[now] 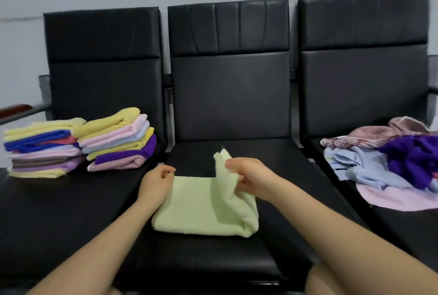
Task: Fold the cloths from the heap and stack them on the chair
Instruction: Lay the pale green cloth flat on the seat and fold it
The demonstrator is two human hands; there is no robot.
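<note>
The right hand [246, 176] pinches the green cloth's [201, 207] lifted right edge; the left hand [156, 182], fingers curled, rests at its far-left corner on the middle chair [213, 259].

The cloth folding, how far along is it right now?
Done: two stacks of folded cloths sit on the left chair. In hand: the right hand lifts a corner of the green cloth; the left hand touches its edge. Left: the heap.

Right hand [246, 177] pinches, raised; left hand [157, 182] curled low.
</note>
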